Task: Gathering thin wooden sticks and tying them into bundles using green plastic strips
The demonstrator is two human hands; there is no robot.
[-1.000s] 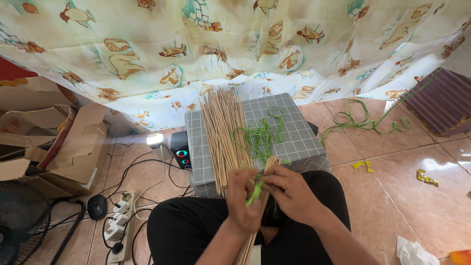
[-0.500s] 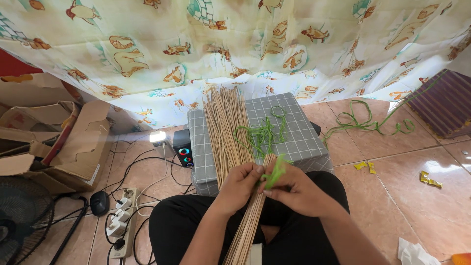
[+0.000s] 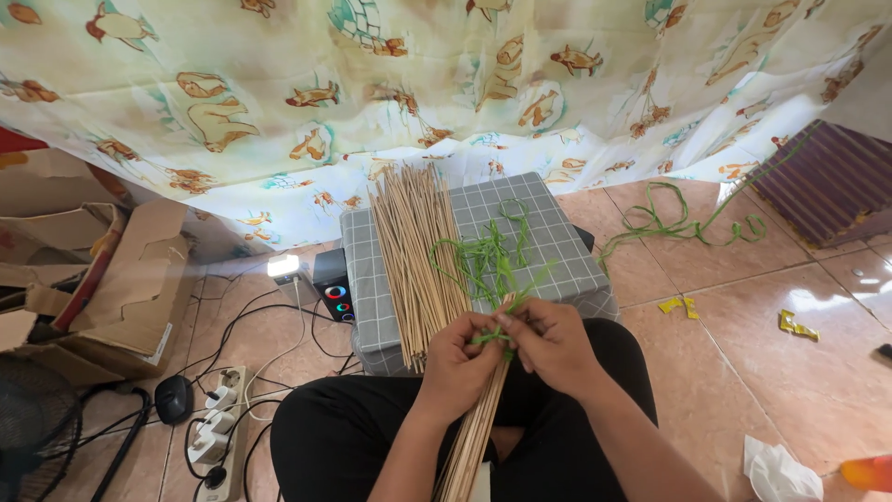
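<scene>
My left hand (image 3: 457, 364) grips a bundle of thin tan sticks (image 3: 476, 428) that runs down over my lap. My right hand (image 3: 550, 342) pinches a green strip (image 3: 491, 336) wrapped at the bundle's upper end, fingers touching my left hand. A larger pile of loose tan sticks (image 3: 416, 251) lies on a grey checked box (image 3: 548, 232) in front of my knees. More green strips (image 3: 483, 260) lie tangled on the box beside the pile.
A long green strip (image 3: 683, 223) trails on the tiled floor at right, with yellow scraps (image 3: 797, 323) and crumpled white paper (image 3: 776, 472). Cardboard boxes (image 3: 111, 288), a power strip (image 3: 216, 429) with cables and a small lit speaker (image 3: 333, 288) sit at left. A patterned curtain (image 3: 418, 84) hangs behind.
My hands have shifted slightly up and right along the bundle. The green strip, raised loose a moment ago, is now pulled tight between my fingers at the bundle.
</scene>
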